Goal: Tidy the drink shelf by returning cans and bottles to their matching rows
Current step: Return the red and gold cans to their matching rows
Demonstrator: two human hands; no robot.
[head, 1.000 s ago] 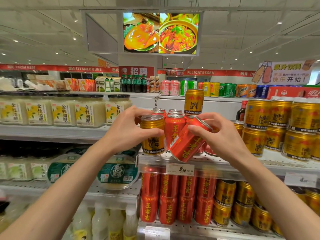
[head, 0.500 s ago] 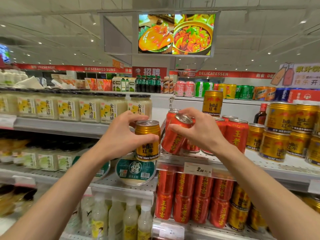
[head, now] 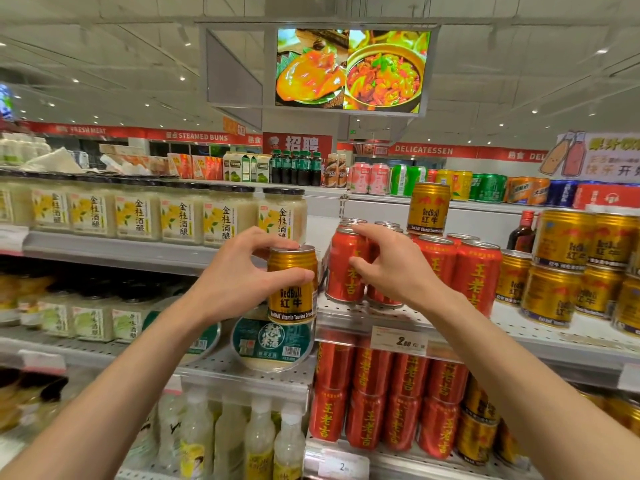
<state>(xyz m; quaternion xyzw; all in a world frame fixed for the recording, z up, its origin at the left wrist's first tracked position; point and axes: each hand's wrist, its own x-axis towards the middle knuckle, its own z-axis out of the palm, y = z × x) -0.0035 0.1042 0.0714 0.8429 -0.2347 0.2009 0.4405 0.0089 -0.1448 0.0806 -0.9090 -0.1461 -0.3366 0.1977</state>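
Note:
My left hand (head: 235, 282) grips a gold Red Bull can (head: 292, 285) upright in the air, just left of the drink shelf's edge (head: 349, 315). My right hand (head: 394, 271) is closed around a red can (head: 344, 271) that stands upright at the left front of the red can row (head: 460, 271), fingers over its top and thumb on its side. Another gold Red Bull can (head: 428, 209) stands alone on top of the red cans. Stacked gold cans (head: 568, 268) fill the shelf further right.
Pale jars with yellow labels (head: 225, 216) line the left shelf, with a round green-lidded tub (head: 273, 341) below my left hand. Red and gold cans (head: 381, 393) fill the shelf underneath. A dark bottle (head: 523, 233) stands behind the gold cans. Pale bottles (head: 259, 441) sit lowest.
The red can in my right hand went from tilted in the air to upright on the shelf at the left of its row. My left hand kept the gold can, shifting slightly left.

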